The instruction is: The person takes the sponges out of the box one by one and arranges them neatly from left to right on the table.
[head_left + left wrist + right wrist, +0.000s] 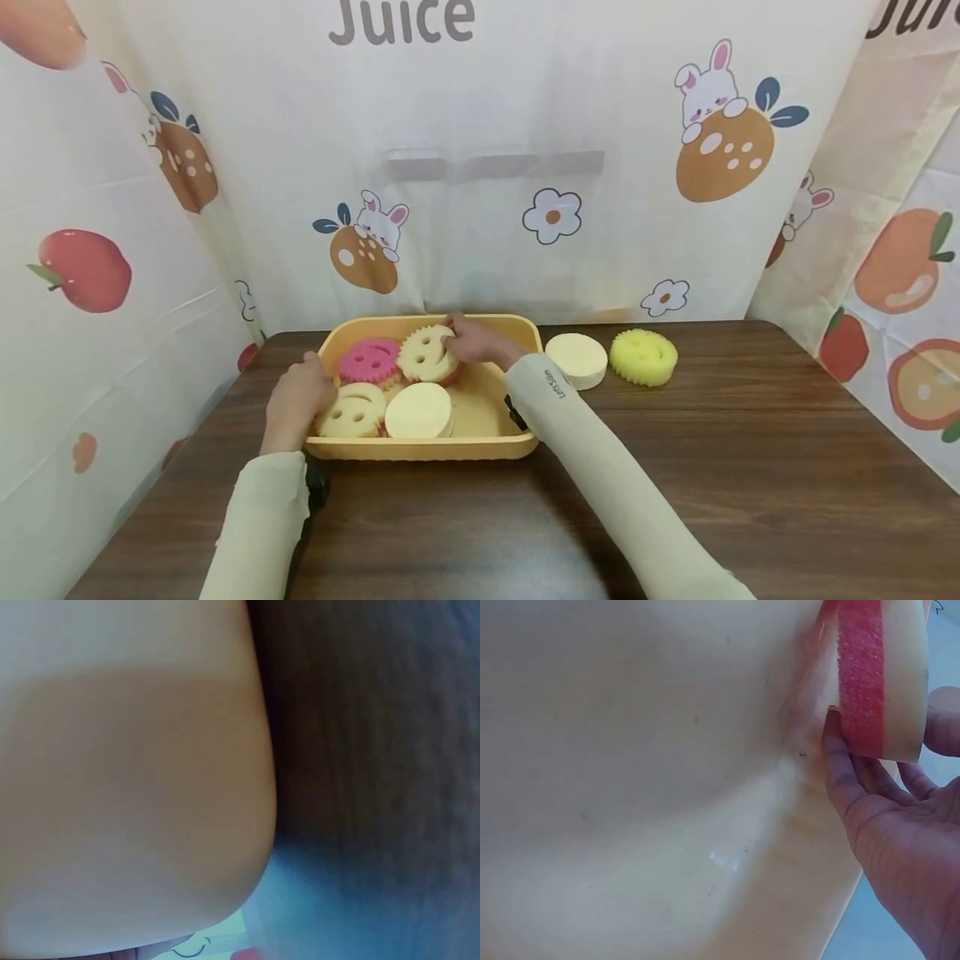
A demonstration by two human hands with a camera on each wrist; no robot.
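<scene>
My right hand (480, 340) holds a round smiley sponge (426, 354) over the back of the yellow tray (420, 450). In the right wrist view its red and cream layers (862, 679) stand between the thumb and fingers. At the tray's left end, my left hand (296, 398) grips the rim. A pink smiley sponge (367, 360), a cream smiley sponge (351, 411) and a plain cream round sponge (418, 410) lie inside the tray. The tray's wall (135, 795) fills much of the left wrist view, with only a sliver of fingers at the bottom.
Right of the tray, a plain cream round sponge (576, 360) and a yellow smiley sponge (643, 357) lie on the dark wooden table (750, 467). A printed curtain (480, 108) stands at the table's back edge and along both sides.
</scene>
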